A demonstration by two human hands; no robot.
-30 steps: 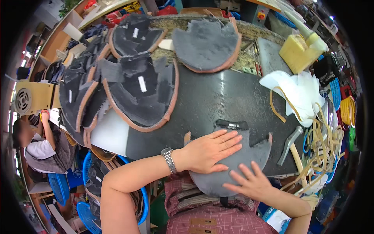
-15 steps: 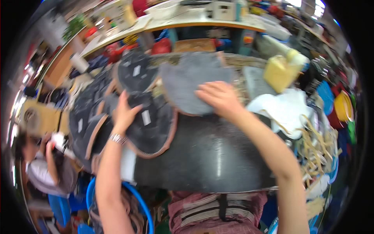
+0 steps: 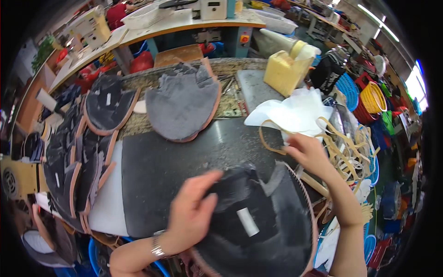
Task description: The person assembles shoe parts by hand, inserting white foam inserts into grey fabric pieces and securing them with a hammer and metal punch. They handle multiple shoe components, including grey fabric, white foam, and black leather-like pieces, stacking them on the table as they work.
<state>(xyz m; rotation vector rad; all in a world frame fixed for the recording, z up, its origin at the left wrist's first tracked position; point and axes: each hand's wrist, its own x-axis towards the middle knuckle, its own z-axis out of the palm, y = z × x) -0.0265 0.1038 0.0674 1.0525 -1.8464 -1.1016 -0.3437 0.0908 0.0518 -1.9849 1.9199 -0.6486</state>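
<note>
A dark, rounded fabric piece with a pinkish edge and a small white label lies close to my body, overlapping the front of the black work surface. My left hand is at its left side, thumb and fingers apart and slightly blurred. Beyond the piece's upper right corner, my right hand pinches a thin tan strip, which loops up toward the white sheets. A grey rounded piece lies at the far side of the black surface.
Dark edged pieces are piled at the left; another lies behind them. Tangled tan strips hang at the right. A yellowish plastic container stands at the back right. A person sits at lower left.
A dark labelled piece has come from the left pile to the front by my body. My left hand moved right and nearer; my right hand left the grey piece for the tan strip. The view shifted.
</note>
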